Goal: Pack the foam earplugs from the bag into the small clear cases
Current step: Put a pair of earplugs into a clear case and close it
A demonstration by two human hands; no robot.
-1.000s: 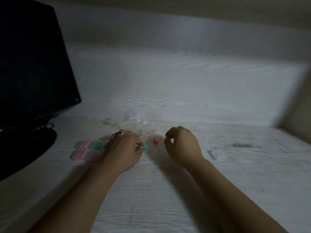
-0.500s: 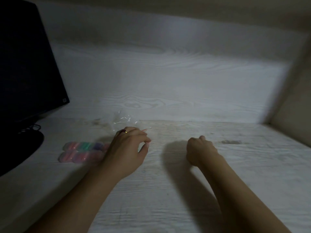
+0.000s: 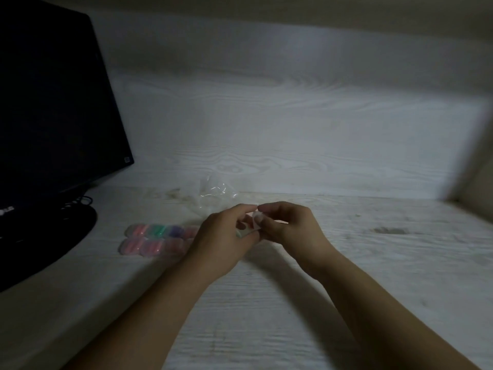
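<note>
Pinching together above the tabletop middle, the left hand and right hand each held a grip on one small clear case. Filled cases lay toward the left edge, the bag near the back edge. Judged light, stiff and slippery; best held by its edges.

Dark monitor at left on its round black base, pale wood-grain desk, matching back panel
</note>
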